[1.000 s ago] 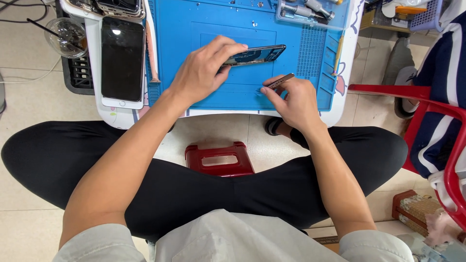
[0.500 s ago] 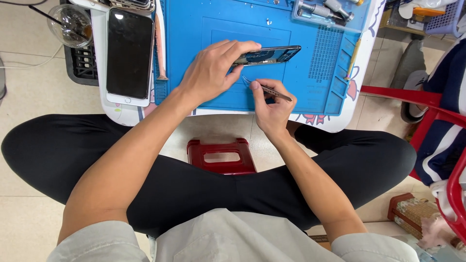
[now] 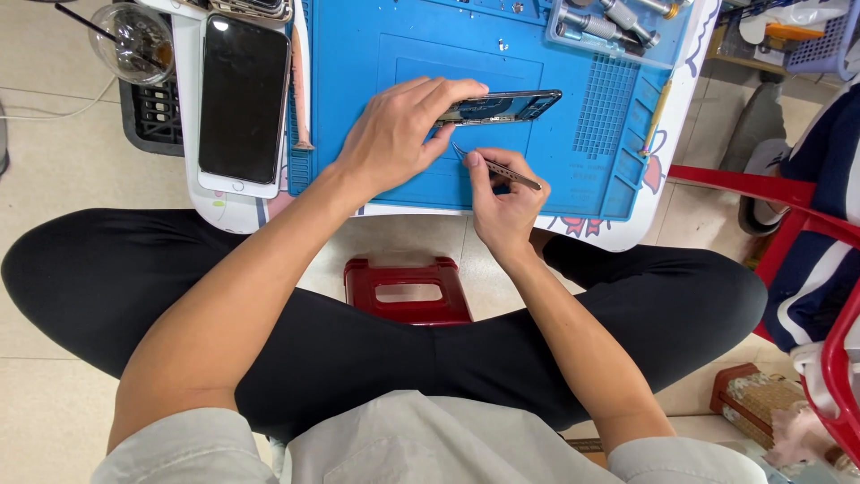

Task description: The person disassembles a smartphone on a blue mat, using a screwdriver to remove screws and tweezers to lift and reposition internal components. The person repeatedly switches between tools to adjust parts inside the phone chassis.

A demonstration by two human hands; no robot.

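Note:
A dark opened phone body (image 3: 506, 106) stands on its long edge on the blue work mat (image 3: 385, 81). My left hand (image 3: 399, 134) grips its left end and holds it tilted up. My right hand (image 3: 502, 193) pinches metal tweezers (image 3: 497, 166) just below the phone body. The tweezers' tip points up and left toward the phone's lower edge, close to my left fingers.
A black phone screen (image 3: 242, 99) lies on the white table's left side, with a thin pink tool (image 3: 300, 81) beside it. Screwdrivers (image 3: 614, 22) rest at the mat's top right. A red stool (image 3: 408, 291) sits between my legs. A clear cup (image 3: 134, 40) stands far left.
My right hand has moved left and up with the tweezers, from the mat's lower right to just under the phone body. My left hand keeps its grip.

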